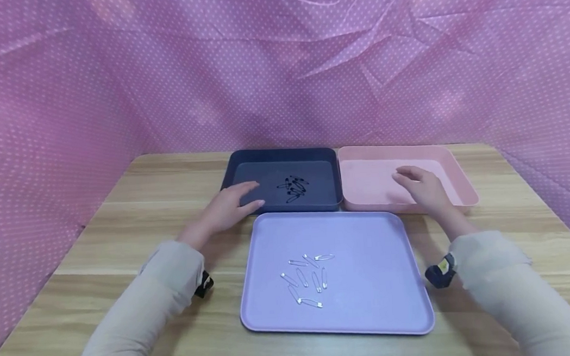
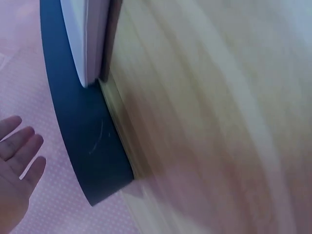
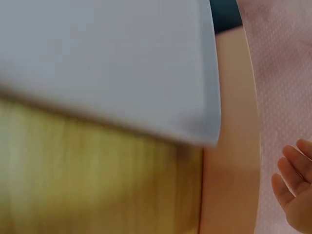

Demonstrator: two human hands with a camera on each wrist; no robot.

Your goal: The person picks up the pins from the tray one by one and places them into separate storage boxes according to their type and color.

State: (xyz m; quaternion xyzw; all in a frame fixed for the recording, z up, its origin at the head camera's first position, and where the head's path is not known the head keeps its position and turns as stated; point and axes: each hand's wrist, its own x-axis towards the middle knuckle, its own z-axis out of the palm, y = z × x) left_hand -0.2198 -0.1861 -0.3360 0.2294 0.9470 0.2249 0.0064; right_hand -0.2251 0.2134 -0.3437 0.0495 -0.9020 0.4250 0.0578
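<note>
A lavender tray (image 1: 370, 287) lies in front of me with several silver safety pins (image 1: 308, 277) scattered near its middle. Behind it on the left sits a dark blue tray (image 1: 283, 152) holding a small heap of black safety pins (image 1: 294, 188). A pink tray (image 1: 462, 186) with nothing in it stands behind on the right. My left hand (image 1: 239, 201) hovers over the dark tray's front left corner, fingers relaxed and holding nothing. Over the pink tray's front part is my right hand (image 1: 417, 183), also relaxed and holding nothing. The left wrist view shows open fingers (image 2: 19, 151) beside the dark tray wall (image 2: 83, 146).
The trays rest on a wooden table (image 1: 121, 220) enclosed by pink dotted cloth (image 1: 278, 64) at the back and sides. Bare wood lies left and right of the trays. In the blurred right wrist view, the lavender tray's corner (image 3: 146, 73) meets the pink tray's wall (image 3: 234, 146).
</note>
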